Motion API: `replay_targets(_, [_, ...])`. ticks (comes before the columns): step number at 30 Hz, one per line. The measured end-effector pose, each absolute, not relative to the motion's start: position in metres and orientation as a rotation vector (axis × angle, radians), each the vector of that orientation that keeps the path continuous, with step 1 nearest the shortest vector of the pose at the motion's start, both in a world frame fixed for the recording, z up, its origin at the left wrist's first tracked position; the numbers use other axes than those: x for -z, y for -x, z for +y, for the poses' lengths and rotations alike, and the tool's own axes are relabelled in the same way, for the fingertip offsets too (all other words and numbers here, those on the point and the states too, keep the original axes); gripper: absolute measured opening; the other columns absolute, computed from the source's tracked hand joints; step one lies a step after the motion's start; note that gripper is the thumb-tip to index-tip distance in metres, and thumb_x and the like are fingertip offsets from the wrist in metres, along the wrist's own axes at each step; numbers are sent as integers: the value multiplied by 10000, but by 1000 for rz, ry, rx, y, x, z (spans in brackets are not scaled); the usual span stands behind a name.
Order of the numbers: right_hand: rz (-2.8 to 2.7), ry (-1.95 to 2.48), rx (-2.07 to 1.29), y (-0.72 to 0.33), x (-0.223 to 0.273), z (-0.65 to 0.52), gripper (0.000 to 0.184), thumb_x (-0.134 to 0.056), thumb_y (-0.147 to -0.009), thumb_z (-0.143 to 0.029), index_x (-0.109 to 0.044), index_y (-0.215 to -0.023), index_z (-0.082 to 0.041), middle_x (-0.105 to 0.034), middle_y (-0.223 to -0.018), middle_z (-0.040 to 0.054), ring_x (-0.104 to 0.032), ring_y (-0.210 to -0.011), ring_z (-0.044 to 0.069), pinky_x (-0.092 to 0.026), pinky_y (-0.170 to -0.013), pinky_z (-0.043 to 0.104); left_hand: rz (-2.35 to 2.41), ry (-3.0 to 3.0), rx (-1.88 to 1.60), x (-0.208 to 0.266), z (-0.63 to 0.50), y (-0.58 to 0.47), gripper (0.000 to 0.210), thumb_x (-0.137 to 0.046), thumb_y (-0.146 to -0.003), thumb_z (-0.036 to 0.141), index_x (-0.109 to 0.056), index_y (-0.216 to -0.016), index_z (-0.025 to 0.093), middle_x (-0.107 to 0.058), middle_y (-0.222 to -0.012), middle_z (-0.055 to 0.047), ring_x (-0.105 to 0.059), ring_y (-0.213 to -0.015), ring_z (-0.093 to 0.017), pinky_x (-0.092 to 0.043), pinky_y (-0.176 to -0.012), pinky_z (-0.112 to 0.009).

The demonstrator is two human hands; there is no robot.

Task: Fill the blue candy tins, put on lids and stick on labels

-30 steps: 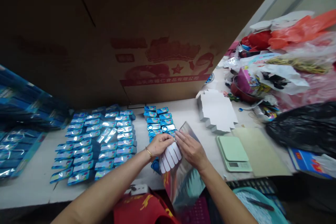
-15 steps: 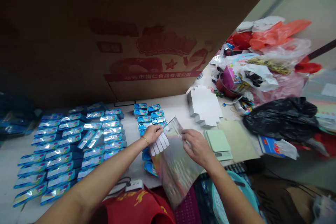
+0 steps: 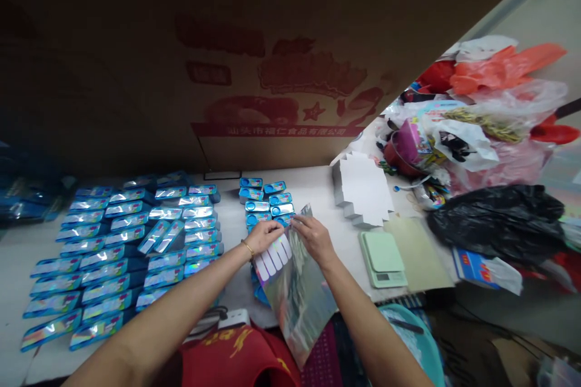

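Observation:
My left hand (image 3: 264,237), with a bracelet at the wrist, pinches the top left edge of a shiny sticker sheet (image 3: 303,296). White rounded strips show along that edge, beside my fingers. My right hand (image 3: 313,238) is closed at the sheet's top edge, close to my left hand. Its fingertips are pressed together; whether they hold the sheet or a single sticker is too small to tell. Just beyond both hands stand two columns of small blue boxes (image 3: 282,199) with round marks on top. The sheet hangs slanted over the table's front edge, partly covering the nearer boxes.
Rows of blue boxes with shiny strips (image 3: 104,260) fill the left side. A large carton (image 3: 272,151) walls off the back. To the right are stacked white cards (image 3: 363,187), a green scale (image 3: 385,257), a black plastic bag (image 3: 503,211) and a teal basin (image 3: 433,338).
My right hand has moved left along the sheet's top edge, closer to my left hand. The sheet hangs a little steeper. The whole view has shifted slightly.

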State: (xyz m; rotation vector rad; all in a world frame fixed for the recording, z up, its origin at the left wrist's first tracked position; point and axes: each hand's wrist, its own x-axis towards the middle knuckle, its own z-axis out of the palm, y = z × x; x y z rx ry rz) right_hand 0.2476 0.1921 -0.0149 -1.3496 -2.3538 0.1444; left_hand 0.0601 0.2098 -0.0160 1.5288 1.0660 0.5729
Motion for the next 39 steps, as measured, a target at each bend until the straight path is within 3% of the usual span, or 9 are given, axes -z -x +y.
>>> replay_targets(7, [-2551,1266,171,-268,9,178,291,-430,-825,-130,-533,-1086,-205,-597,-1040,75,-556,-831,160,-420,-695,301,1022,-1475,-531,17,206,-78,248,-455,-730,325,-605,-703,128,-570,-625,11,-475,-600,-102,-366,-585,-202])
replay_targets(14, [-2318,1313,113,-265,23,169,305,-457,-810,-138,-517,-1099,-214,-575,-1092,65,-556,-876,158,-422,-731,291,983,-1363,-538,11,205,-80,270,-470,-726,363,-600,-743,127,-568,-647,9,-459,-579,-88,-359,-551,-192])
replay_targets(18, [-2189,1383,-44,-255,17,165,199,-469,-799,-171,-571,-966,-207,-581,-1061,68,-549,-875,165,-425,-749,307,1018,-1453,-488,10,210,-76,280,-459,-735,366,-606,-739,128,-569,-645,5,-464,-581,-93,-361,-549,-195])
replay_targets(23, [-2025,1508,-442,-259,-49,154,100,-462,-778,-193,-561,-778,-193,-587,-895,58,-533,-851,163,-425,-747,302,1196,-1781,-454,20,216,-72,256,-419,-768,321,-618,-714,171,-585,-654,-8,-499,-632,-125,-376,-620,-232])
replay_targets(26, [-1814,1566,-669,-266,-85,158,102,-466,-764,-207,-551,-712,-187,-576,-824,43,-536,-789,146,-430,-685,266,1287,-1858,-563,19,216,-69,238,-449,-761,331,-637,-805,194,-613,-817,-47,-523,-815,-173,-375,-765,-288])
replay_targets(30, [-1387,1583,-972,-261,-78,179,140,-515,-722,-287,-571,-670,-169,-580,-703,21,-533,-665,131,-421,-581,237,1238,-1484,-832,1,208,-67,379,-418,-777,430,-589,-1014,188,-557,-1098,-78,-464,-1039,-199,-341,-885,-329])
replay_targets(32, [-1145,1543,-1138,-250,-61,190,168,-549,-689,-326,-580,-683,-162,-591,-673,14,-536,-627,126,-416,-557,232,1140,-1185,-826,-10,204,-67,440,-406,-774,468,-545,-1079,184,-562,-1106,-74,-491,-1018,-194,-383,-835,-320])
replay_targets(34, [-937,1496,-1251,-235,-44,198,192,-584,-653,-349,-585,-686,-159,-597,-643,5,-540,-593,120,-408,-530,223,1099,-964,-818,-16,204,-65,481,-505,-718,459,-520,-1099,165,-597,-1034,-76,-537,-931,-185,-415,-758,-295])
replay_targets(39, [-709,1465,-1336,-189,-11,215,221,-628,-602,-370,-599,-660,-159,-572,-571,-17,-528,-545,108,-387,-490,208,1192,-825,-924,-11,223,-36,433,-644,-602,311,-564,-975,108,-615,-758,-32,-547,-685,-113,-413,-635,-230])
